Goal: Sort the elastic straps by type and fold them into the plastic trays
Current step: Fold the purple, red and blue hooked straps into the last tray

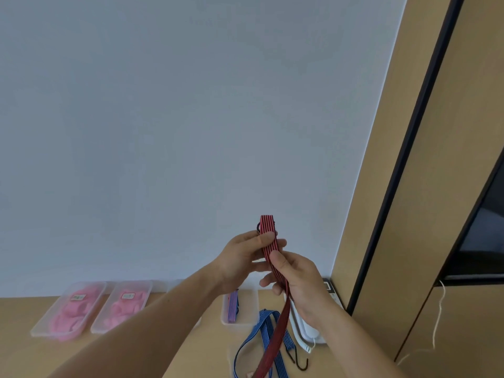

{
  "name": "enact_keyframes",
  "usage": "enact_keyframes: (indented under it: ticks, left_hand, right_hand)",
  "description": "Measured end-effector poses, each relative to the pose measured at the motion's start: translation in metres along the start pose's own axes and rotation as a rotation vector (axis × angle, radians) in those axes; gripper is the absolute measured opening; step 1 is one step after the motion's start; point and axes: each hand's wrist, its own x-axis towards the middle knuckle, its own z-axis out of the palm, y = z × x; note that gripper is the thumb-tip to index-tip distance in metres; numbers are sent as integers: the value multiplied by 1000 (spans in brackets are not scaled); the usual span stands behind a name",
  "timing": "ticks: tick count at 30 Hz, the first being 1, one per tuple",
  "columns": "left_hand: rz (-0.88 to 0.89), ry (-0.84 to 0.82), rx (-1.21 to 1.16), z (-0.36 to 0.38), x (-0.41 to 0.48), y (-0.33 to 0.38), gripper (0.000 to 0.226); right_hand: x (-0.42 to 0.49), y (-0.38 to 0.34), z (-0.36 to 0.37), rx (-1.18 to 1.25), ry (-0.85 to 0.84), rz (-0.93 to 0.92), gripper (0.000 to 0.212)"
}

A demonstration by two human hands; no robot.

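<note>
A pale white wall [163, 118] is seen across the upper left and centre of the frame; a light wooden table [32, 356] is spread along the bottom; a tan wooden panel [381, 165] is set at the right, crossed by a slanting black strip [409, 151]; a dark glossy pane [485, 236] is framed at the right edge; a thin white cord [438, 320] is hung below it; a white telephone [301, 327] is laid on the table at lower right.
</note>
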Motion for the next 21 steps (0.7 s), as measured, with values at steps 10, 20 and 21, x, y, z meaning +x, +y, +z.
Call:
enact_keyframes:
  ticks: [10, 20, 21]
  left_hand:
    - [236, 197, 387, -5, 3, -14, 27]
    - [596, 52, 909, -23, -2, -34, 59]
    - [611, 38, 928, -24, -1, -33, 57]
  right_hand:
    - [-3, 7, 0, -119, 96, 146, 33]
    - [-6, -7, 4, 33, 120, 168, 66]
    - [-6, -7, 3, 29, 124, 170, 66]
